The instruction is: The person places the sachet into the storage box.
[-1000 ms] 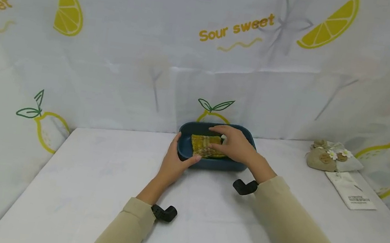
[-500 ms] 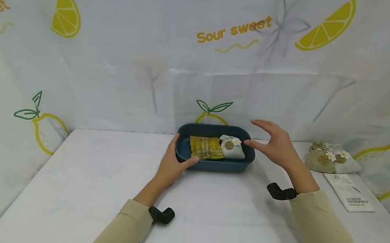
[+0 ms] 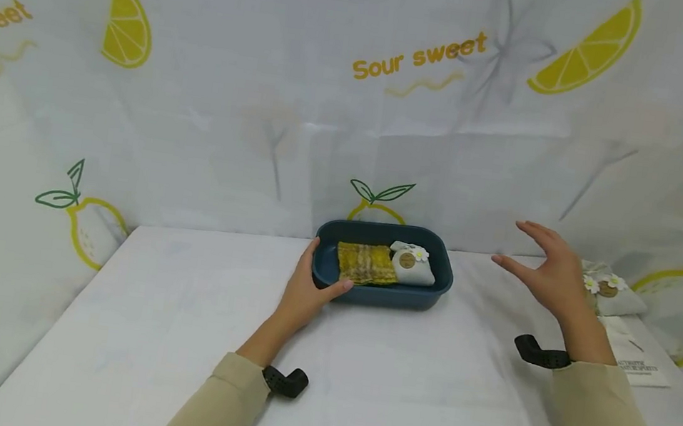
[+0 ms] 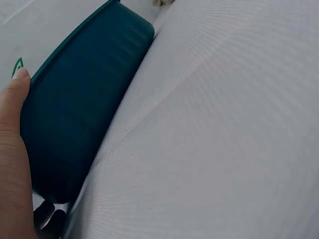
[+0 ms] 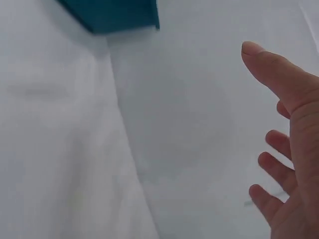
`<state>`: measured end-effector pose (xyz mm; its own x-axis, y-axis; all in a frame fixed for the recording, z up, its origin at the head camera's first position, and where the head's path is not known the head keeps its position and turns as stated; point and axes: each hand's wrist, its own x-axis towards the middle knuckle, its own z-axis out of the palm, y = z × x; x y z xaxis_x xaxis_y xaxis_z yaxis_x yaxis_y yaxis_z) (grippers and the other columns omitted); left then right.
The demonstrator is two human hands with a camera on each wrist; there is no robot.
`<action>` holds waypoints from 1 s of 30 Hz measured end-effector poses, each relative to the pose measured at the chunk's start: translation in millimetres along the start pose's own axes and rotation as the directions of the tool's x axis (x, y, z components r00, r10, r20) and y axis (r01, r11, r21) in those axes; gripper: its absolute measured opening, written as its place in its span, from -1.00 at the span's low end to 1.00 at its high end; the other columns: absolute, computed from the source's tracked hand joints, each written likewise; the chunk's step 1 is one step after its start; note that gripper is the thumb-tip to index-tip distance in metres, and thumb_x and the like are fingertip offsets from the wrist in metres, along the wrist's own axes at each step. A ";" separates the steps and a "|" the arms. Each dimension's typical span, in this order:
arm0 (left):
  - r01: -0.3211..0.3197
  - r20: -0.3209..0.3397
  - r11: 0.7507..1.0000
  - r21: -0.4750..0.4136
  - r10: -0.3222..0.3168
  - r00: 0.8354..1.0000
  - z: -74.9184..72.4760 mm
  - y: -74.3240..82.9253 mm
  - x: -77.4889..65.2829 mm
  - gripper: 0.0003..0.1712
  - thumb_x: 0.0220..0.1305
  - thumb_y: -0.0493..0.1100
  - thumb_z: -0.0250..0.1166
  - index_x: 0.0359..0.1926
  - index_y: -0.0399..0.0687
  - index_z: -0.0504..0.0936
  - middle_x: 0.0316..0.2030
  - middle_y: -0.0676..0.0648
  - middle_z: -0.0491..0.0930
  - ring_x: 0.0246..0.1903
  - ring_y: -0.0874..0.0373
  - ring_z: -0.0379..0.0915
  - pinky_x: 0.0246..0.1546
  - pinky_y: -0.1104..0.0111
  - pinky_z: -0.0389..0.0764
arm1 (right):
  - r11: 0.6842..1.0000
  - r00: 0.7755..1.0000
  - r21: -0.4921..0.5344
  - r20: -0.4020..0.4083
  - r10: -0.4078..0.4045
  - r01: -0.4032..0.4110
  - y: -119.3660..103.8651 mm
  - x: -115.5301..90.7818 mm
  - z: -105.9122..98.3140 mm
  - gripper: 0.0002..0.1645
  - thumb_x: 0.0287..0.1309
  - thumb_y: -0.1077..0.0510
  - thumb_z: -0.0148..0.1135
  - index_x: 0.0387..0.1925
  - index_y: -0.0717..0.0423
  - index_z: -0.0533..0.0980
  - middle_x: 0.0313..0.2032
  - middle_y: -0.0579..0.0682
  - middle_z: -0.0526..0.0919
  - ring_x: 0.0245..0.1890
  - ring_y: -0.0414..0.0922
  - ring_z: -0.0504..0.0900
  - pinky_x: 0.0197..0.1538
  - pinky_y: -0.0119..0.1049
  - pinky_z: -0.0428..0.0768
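Blue, probably stiff and light, the mid-frame bin [image 3: 391, 297] suits holding by its ends; the left hand [image 3: 303, 296] grips one, the right hand [image 3: 552, 278] spreads empty.

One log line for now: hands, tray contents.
left hand: grips blue tray; right hand: holds nothing, off tray; inside: yellow plaid item, white pouch
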<state>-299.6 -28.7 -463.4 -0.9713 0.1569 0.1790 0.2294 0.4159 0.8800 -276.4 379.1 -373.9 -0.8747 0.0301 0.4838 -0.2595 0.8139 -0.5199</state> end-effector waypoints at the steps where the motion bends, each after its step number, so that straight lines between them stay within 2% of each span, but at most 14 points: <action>1: -0.001 -0.002 1.000 0.000 0.001 1.000 -0.2 -0.2 -0.7 0.29 0.10 0.45 0.39 0.64 0.26 -0.15 0.62 0.05 -0.07 0.61 -0.04 -0.09 0.52 -0.18 0.12 | 1.000 1.000 -0.012 -0.011 0.006 -0.006 4.3 -1.8 -0.9 -0.07 0.07 0.00 0.55 0.43 0.13 0.38 0.44 0.30 0.34 0.42 0.38 0.28 0.25 0.45 0.31; 5: -0.009 -0.013 1.000 0.001 0.009 1.000 -1.3 -0.6 -1.2 0.28 0.09 0.46 0.39 0.63 0.30 -0.15 0.63 0.05 -0.07 0.60 -0.05 -0.09 0.51 -0.19 0.12 | 0.997 0.998 -0.065 -0.041 0.041 -0.043 19.7 -6.0 -3.4 -0.03 0.08 -0.02 0.54 0.46 0.13 0.33 0.47 0.28 0.29 0.42 0.39 0.27 0.21 0.44 0.33; 9: -0.006 -0.013 1.000 0.016 0.006 1.000 -1.4 -2.5 -0.1 0.28 0.08 0.48 0.38 0.63 0.35 -0.16 0.63 0.07 -0.07 0.61 -0.04 -0.09 0.51 -0.19 0.13 | 0.996 0.993 -0.027 -0.079 0.087 -0.089 33.0 -10.3 -4.4 -0.03 0.09 0.04 0.54 0.47 0.17 0.31 0.48 0.30 0.27 0.45 0.39 0.24 0.29 0.43 0.29; 11: -0.002 -0.012 1.000 0.017 0.002 1.000 -1.2 -3.3 -0.2 0.28 0.09 0.47 0.39 0.63 0.34 -0.15 0.62 0.07 -0.07 0.60 -0.05 -0.09 0.51 -0.19 0.12 | 0.992 0.988 0.026 -0.084 0.128 -0.126 40.5 -13.2 -3.3 -0.04 0.12 0.04 0.52 0.48 0.17 0.30 0.50 0.29 0.25 0.49 0.36 0.19 0.36 0.43 0.23; 13: 0.005 -0.013 1.000 0.018 -0.005 1.000 -0.9 -3.6 -0.5 0.27 0.09 0.46 0.39 0.63 0.33 -0.15 0.62 0.07 -0.07 0.60 -0.05 -0.08 0.51 -0.19 0.12 | 0.984 0.982 0.063 -0.079 0.172 -0.167 48.5 -15.8 -1.8 -0.04 0.15 0.01 0.49 0.50 0.14 0.27 0.51 0.27 0.22 0.51 0.34 0.16 0.40 0.41 0.19; 17: 0.009 -0.011 1.000 0.009 -0.009 1.000 -0.8 -2.3 -1.8 0.27 0.11 0.43 0.40 0.63 0.32 -0.16 0.62 0.07 -0.07 0.60 -0.04 -0.08 0.51 -0.19 0.11 | 0.964 0.967 0.081 -0.010 0.253 -0.252 62.2 -19.1 -0.9 0.02 0.19 -0.12 0.44 0.55 0.04 0.18 0.56 0.24 0.11 0.53 0.36 0.09 0.40 0.45 0.15; 20: 0.000 -0.007 1.000 -0.001 0.000 1.000 -0.6 -0.4 -1.7 0.28 0.10 0.44 0.39 0.64 0.28 -0.15 0.62 0.06 -0.08 0.61 -0.04 -0.09 0.52 -0.19 0.11 | 0.967 0.967 0.039 0.006 0.253 -0.253 70.9 -19.5 -1.7 0.04 0.17 -0.14 0.45 0.55 0.04 0.18 0.55 0.27 0.11 0.52 0.38 0.09 0.39 0.45 0.15; 23: -0.006 -0.003 1.000 -0.003 0.006 1.000 0.1 1.2 -1.0 0.29 0.09 0.46 0.39 0.64 0.25 -0.15 0.63 0.06 -0.08 0.61 -0.05 -0.09 0.52 -0.19 0.11 | 0.972 0.971 -0.002 -0.039 0.235 -0.235 77.7 -21.0 -2.3 0.01 0.17 -0.09 0.46 0.53 0.10 0.21 0.52 0.31 0.17 0.51 0.38 0.12 0.42 0.41 0.14; 26: -0.004 -0.004 1.000 -0.001 0.004 1.000 0.6 1.2 -0.4 0.29 0.09 0.45 0.39 0.64 0.23 -0.14 0.62 0.05 -0.07 0.60 -0.05 -0.09 0.52 -0.18 0.11 | 0.971 0.967 0.017 -0.093 0.238 -0.237 81.1 -23.9 -2.2 -0.04 0.18 -0.04 0.45 0.50 0.16 0.25 0.50 0.32 0.22 0.51 0.37 0.15 0.46 0.36 0.15; 30: -0.001 -0.005 1.000 0.001 0.001 1.000 0.7 0.9 -0.7 0.29 0.10 0.44 0.40 0.64 0.22 -0.13 0.62 0.03 -0.06 0.60 -0.06 -0.09 0.52 -0.18 0.12 | 0.956 0.953 0.045 -0.080 0.292 -0.289 85.4 -27.7 0.1 0.00 0.19 -0.07 0.44 0.53 0.13 0.21 0.52 0.30 0.18 0.52 0.36 0.12 0.45 0.37 0.16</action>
<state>-298.7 -27.7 -463.0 -0.9712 0.1530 0.1825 0.2309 0.4169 0.8791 -274.4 447.7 -431.7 -0.8765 0.3132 0.3657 -0.0135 0.7432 -0.6689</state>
